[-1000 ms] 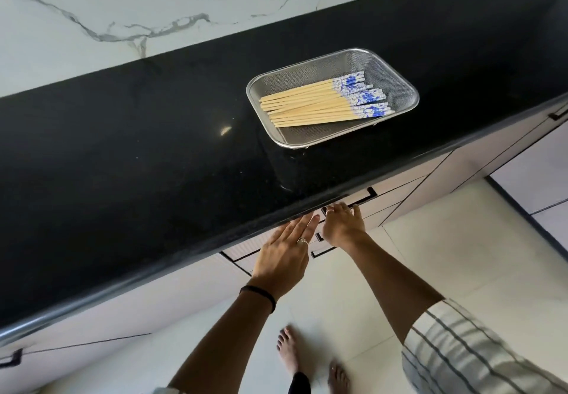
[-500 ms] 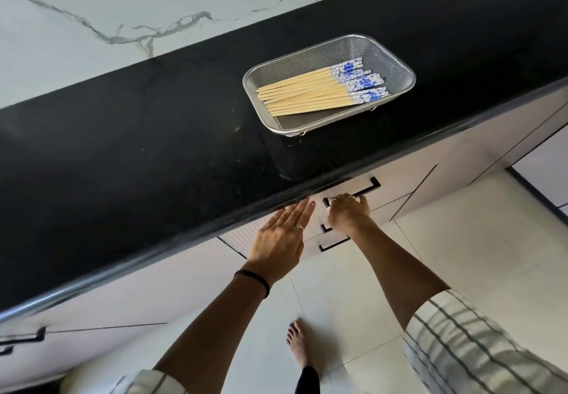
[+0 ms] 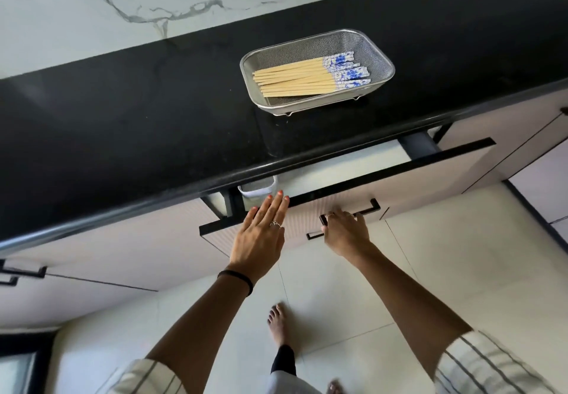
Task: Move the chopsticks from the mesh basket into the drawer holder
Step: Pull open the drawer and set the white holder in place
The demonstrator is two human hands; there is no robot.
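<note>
A steel mesh basket (image 3: pixel 373 51) stands on the black counter and holds several wooden chopsticks (image 3: pixel 295 78) with blue-and-white ends, lying side by side. Below the counter edge, the top drawer (image 3: pixel 430 183) is pulled partly out. A white holder (image 3: pixel 257 189) shows at the drawer's left end, mostly hidden under the counter lip. My right hand (image 3: pixel 345 232) is closed around the black drawer handle (image 3: pixel 367 209). My left hand (image 3: pixel 261 234) lies flat with fingers extended, its fingertips at the drawer's front edge near the holder.
The black counter (image 3: pixel 123 135) runs across the view with a marble wall behind it. Closed cabinet fronts with black handles (image 3: pixel 21 274) flank the drawer. My bare feet (image 3: pixel 276 323) stand on a pale tiled floor just below the drawer.
The drawer has slid out from shut to partly open, pulled by my right hand on the handle. The white holder has come into view. My left hand stays flat at the drawer front.
</note>
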